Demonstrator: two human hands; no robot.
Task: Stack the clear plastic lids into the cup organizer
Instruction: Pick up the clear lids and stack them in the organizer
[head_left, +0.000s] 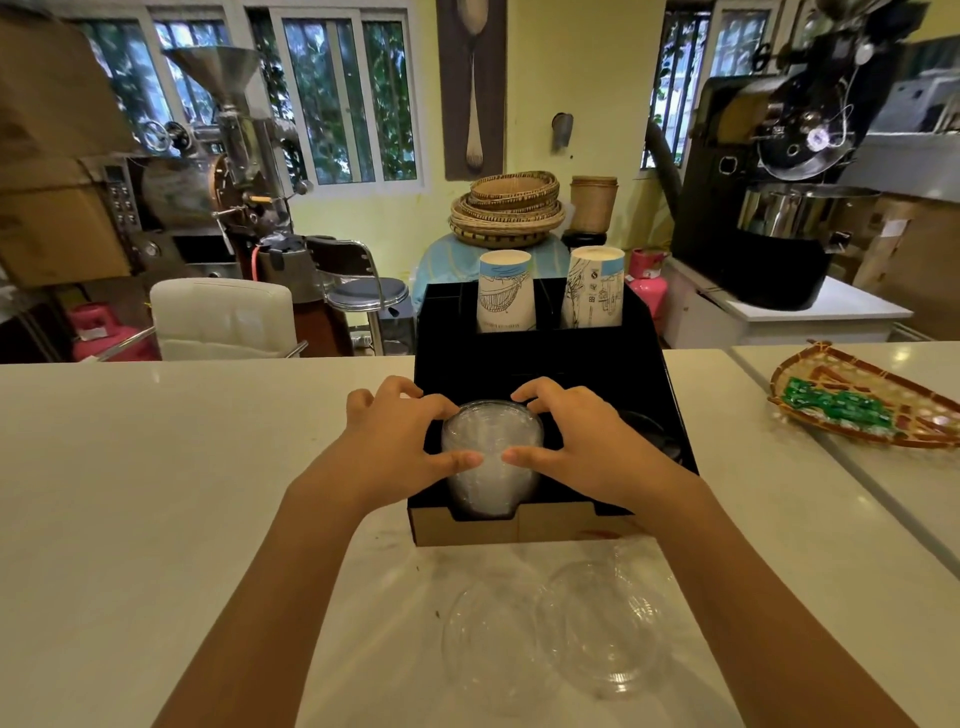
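Observation:
A black cup organizer (613, 364) stands on the white counter. In its front left slot sits a stack of clear plastic lids (491, 441). My left hand (400, 441) grips the stack from the left and my right hand (576, 441) from the right, thumbs almost meeting across its front. Two loose clear lids lie flat on the counter in front of the organizer, one lid (488, 634) partly under the other lid (608, 623). Two stacks of paper cups (506, 293) (595, 291) stand in the back slots.
A woven tray (872, 405) holding green packets lies at the right on the adjoining counter. Dark lids (654, 431) sit in the organizer's front right slot. Chairs, coffee roasters and baskets stand beyond the counter's far edge.

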